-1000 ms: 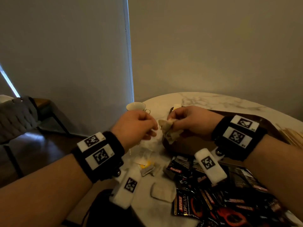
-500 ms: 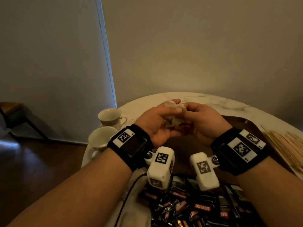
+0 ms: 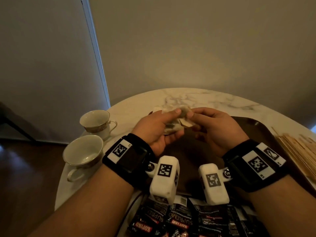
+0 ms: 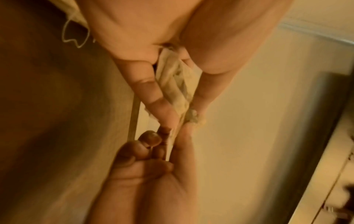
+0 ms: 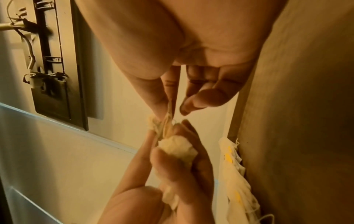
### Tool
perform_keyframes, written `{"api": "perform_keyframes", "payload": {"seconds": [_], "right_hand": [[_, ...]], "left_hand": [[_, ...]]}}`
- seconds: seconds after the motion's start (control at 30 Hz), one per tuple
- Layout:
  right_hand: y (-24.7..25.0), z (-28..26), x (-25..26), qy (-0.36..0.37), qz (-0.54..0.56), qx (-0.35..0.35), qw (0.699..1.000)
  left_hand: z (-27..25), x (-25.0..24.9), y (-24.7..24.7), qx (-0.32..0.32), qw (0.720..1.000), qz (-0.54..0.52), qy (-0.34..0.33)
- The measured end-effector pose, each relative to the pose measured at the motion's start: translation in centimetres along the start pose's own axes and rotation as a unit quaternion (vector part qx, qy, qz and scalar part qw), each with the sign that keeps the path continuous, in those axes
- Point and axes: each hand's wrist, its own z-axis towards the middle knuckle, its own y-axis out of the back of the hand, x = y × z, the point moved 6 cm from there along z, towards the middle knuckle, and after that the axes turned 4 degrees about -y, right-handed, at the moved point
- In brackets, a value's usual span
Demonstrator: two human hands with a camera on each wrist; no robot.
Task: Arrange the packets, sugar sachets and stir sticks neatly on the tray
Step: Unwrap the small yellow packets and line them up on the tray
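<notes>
- Teabags (image 3: 174,124), a small bunch of soft off-white paper sachets, are held up above the far part of the dark brown tray (image 3: 253,127), their long axis running roughly left to right between the hands.
- Left hand (image 3: 153,132) has its fingers and thumb curled round the bunch.
- Right hand (image 3: 217,129) pinches the bunch's right end between thumb and forefinger.
- Loose teabags with yellow tags (image 5: 233,171) lie at the tray's edge in the right wrist view.
- Wooden stir sticks (image 3: 301,151) lie heaped right of the tray.
- Black coffee packets (image 3: 179,219) are piled on the near side.
- Two white gold-rimmed teacups (image 3: 83,153) stand left on the round marble table (image 3: 196,98).
</notes>
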Motion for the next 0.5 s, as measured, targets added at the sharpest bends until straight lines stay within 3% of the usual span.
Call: {"api": "perform_keyframes", "payload": {"seconds": [0.17, 0.3, 0.5], "right_hand": [[-0.6, 0.1, -0.3, 0.009, 0.064, 0.038, 0.997], [-0.9, 0.0, 0.5, 0.065, 0.078, 0.059, 0.993], [-2.1, -0.6, 0.9, 0.106, 0.073, 0.088, 0.988]], "left_hand": [[0.2, 0.1, 1.4, -0.03, 0.997, -0.06, 0.031], [0.1, -0.2, 2.0, -0.03, 0.996, -0.074, 0.037], [-0.6, -0.5, 1.2, 0.035, 0.999, -0.028, 0.018]]}}
